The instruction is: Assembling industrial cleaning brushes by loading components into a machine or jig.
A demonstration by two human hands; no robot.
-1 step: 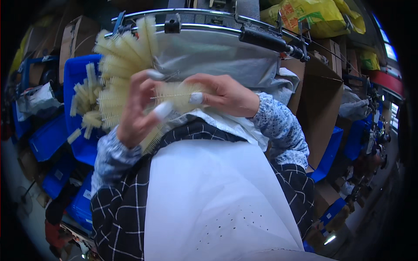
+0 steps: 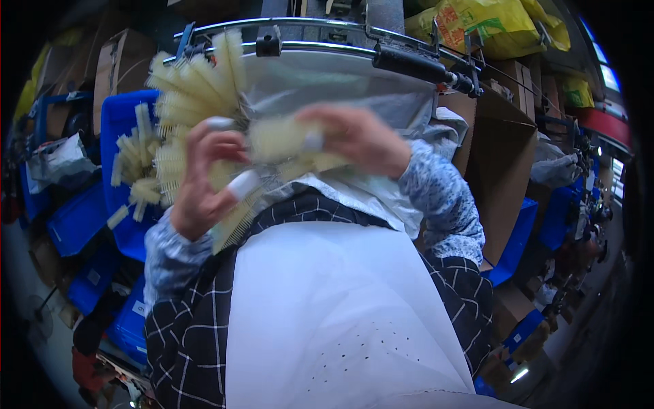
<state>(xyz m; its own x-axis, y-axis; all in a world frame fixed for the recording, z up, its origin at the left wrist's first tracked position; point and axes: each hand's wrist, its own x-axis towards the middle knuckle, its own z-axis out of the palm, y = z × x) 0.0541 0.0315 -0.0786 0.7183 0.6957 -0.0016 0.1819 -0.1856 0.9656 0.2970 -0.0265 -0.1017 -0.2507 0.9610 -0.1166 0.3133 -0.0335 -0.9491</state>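
My right hand, smeared by motion, pinches a cream bristle brush by its right end, thumb below and fingers above. The brush lies roughly level over my lap and is blurred too. Just left of it is my left hand, its thumb and fingers curved and spread with a gap between them. White coverings wrap the tips of some fingers and thumbs. A fanned pile of similar cream brushes lies behind and beside my left hand. Thin wire ends show near the middle of the pile.
A blue bin with shorter cream brushes stands at the left. Grey sheeting covers the work surface below a metal rail with a black roller. An open cardboard box stands at the right; yellow bags lie beyond.
My left hand has shifted slightly left and down, away from the brush. My right hand has moved a little up and right, and the brush's wire no longer shows clearly.
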